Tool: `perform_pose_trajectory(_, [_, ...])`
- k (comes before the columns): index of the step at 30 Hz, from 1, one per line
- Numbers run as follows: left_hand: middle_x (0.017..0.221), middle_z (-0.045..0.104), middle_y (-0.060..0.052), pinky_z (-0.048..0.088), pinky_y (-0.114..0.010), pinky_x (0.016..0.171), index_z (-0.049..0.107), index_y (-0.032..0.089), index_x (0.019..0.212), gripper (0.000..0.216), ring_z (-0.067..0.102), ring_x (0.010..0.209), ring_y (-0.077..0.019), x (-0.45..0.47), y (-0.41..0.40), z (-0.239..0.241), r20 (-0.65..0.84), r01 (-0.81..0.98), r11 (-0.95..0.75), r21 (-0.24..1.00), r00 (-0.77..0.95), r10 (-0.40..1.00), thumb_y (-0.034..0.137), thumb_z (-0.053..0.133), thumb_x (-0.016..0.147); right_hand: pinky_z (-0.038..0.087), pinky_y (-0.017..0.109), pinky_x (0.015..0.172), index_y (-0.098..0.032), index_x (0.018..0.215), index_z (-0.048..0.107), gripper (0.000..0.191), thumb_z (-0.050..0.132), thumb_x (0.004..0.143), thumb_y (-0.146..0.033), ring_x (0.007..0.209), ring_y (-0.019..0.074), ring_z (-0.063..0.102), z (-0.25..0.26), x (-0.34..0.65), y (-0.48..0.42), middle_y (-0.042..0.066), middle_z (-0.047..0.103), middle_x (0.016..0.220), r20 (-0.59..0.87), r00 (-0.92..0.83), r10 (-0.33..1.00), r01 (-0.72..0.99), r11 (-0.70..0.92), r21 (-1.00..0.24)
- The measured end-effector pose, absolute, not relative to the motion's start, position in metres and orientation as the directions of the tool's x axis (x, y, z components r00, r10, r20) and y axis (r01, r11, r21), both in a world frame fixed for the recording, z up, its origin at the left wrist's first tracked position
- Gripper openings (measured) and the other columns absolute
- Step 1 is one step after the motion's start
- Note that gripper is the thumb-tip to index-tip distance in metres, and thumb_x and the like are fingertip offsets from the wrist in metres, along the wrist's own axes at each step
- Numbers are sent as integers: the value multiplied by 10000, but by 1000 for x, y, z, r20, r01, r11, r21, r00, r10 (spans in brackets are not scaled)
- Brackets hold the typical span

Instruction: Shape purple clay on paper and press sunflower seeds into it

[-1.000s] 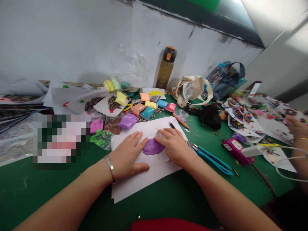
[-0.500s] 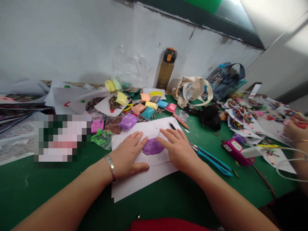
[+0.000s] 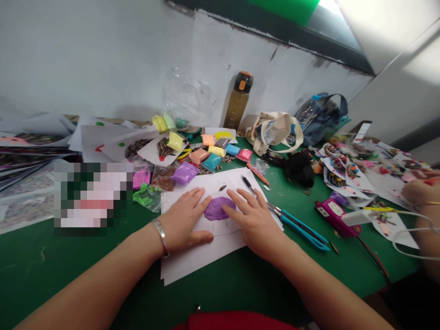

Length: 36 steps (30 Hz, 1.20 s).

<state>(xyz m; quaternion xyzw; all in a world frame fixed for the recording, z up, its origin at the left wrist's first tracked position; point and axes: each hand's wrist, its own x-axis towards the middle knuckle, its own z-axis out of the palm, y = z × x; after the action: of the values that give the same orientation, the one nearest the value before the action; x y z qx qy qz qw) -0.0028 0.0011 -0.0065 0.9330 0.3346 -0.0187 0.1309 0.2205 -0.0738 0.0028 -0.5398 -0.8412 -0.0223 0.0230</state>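
A flat purple clay patch (image 3: 217, 209) lies on a sheet of white paper (image 3: 185, 266) with thin drawn lines below the clay. My left hand (image 3: 187, 217) rests flat on the paper, fingers spread, index fingertip at the clay's left edge. Over the clay's right part reach the fingers of my right hand (image 3: 256, 217), also spread, with the index fingertip on the purple surface. Neither hand grips anything. Just above the clay sits a single sunflower seed (image 3: 223, 187). A black pen (image 3: 246, 182) lies partly behind my right fingers.
Blue-handled scissors or cutter (image 3: 304, 229) lie right of the paper, near a magenta device (image 3: 337, 217) with a cable. Clay packets (image 3: 211, 161) and a bottle (image 3: 237, 101) stand behind. Another person's hand (image 3: 419, 188) is at the far right.
My right index finger has moved from the clay's right edge onto its surface. The seed above the clay and more of the pen now show. My left hand stays in place.
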Motion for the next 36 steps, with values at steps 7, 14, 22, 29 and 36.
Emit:
perform_pose_trajectory(7, [1516, 238, -239, 200, -498, 1128, 338, 91, 1434, 929, 185, 1404, -383, -2, 2, -6, -133, 633, -742, 222, 773, 620, 669, 575, 745, 119, 628, 1092, -270, 1291, 523, 522, 477, 804, -85, 1375, 323, 256, 5, 218, -80, 64, 329, 1513, 34, -418, 908, 908, 419, -25])
perform_pose_trajectory(14, [1520, 209, -252, 194, -492, 1126, 312, 87, 1446, 929, 168, 1409, -378, -2, 1, -5, -159, 636, -746, 198, 772, 615, 666, 552, 760, 118, 620, 1094, -286, 1273, 544, 532, 492, 790, -72, 1359, 314, 290, -2, 222, -86, 52, 356, 1500, 101, -396, 913, 917, 399, -7])
perform_pose_trajectory(22, [1514, 226, -253, 203, -503, 1121, 330, 79, 1436, 927, 179, 1404, -386, -2, 2, -5, -144, 631, -745, 216, 775, 615, 657, 571, 752, 108, 615, 1097, -302, 1215, 580, 497, 480, 791, -60, 1347, 306, 312, -5, 221, -90, 33, 399, 1475, 132, -390, 911, 917, 398, -36])
perform_pose_trajectory(29, [1518, 222, -247, 199, -498, 1126, 334, 82, 1435, 932, 175, 1406, -382, -2, 1, -5, -148, 640, -735, 226, 768, 623, 658, 582, 744, 105, 629, 1090, -297, 1189, 596, 480, 481, 790, -55, 1343, 310, 316, -6, 219, -88, 40, 422, 1458, 148, -409, 901, 906, 420, -50])
perform_pose_trajectory(36, [1510, 251, -243, 208, -506, 1123, 351, 91, 1424, 925, 203, 1398, -386, -2, 2, -7, -113, 627, -744, 233, 777, 620, 662, 592, 737, 97, 623, 1093, -272, 1172, 601, 457, 472, 793, -53, 1331, 304, 328, -6, 214, -87, 58, 434, 1447, 202, -424, 883, 895, 442, -55])
